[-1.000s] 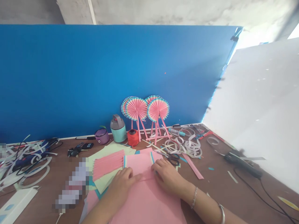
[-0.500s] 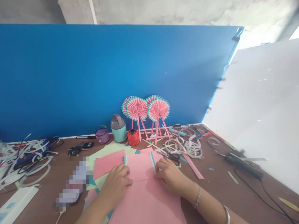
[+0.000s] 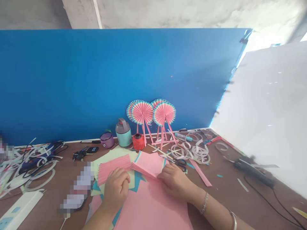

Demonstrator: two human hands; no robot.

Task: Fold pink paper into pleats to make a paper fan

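- right hand (image 3: 174, 182): fingers bent, pinched shut on the near right end of the folded pink paper (image 3: 149, 163), which had blue-and-yellow side bands.
- left hand (image 3: 117, 187): fingers curled inward, off the folded paper; could not tell whether anything was held beneath them.
- folded pink paper: lay between the hands and slightly beyond them, its near edge stacked in narrow folds and slanted down toward the right hand.
- pleated pink paper (image 3: 112, 166): just beyond the left hand, partly overlapped by it in view; contact could not be told.
- pink sheet (image 3: 153, 210): flat on the near side, between the two forearms, reaching under the right hand.
- pale green sheets (image 3: 98, 163) and blue sheet (image 3: 138, 183): the green spread beyond the left hand, the blue just right of it.
- black-handled scissors (image 3: 182, 163): just beyond the right hand.
- pink paper strip (image 3: 201, 174): right of the right hand, apart from it.
- curled white strips (image 3: 201, 155): beyond the right hand, past the scissors.
- red thread spool (image 3: 138, 142) and teal-and-grey container (image 3: 123, 135): side by side, farther beyond the left hand.
- round pleated paper fans (image 3: 164, 114): stood on pink legs, well beyond both hands, before the blue partition (image 3: 96, 80).
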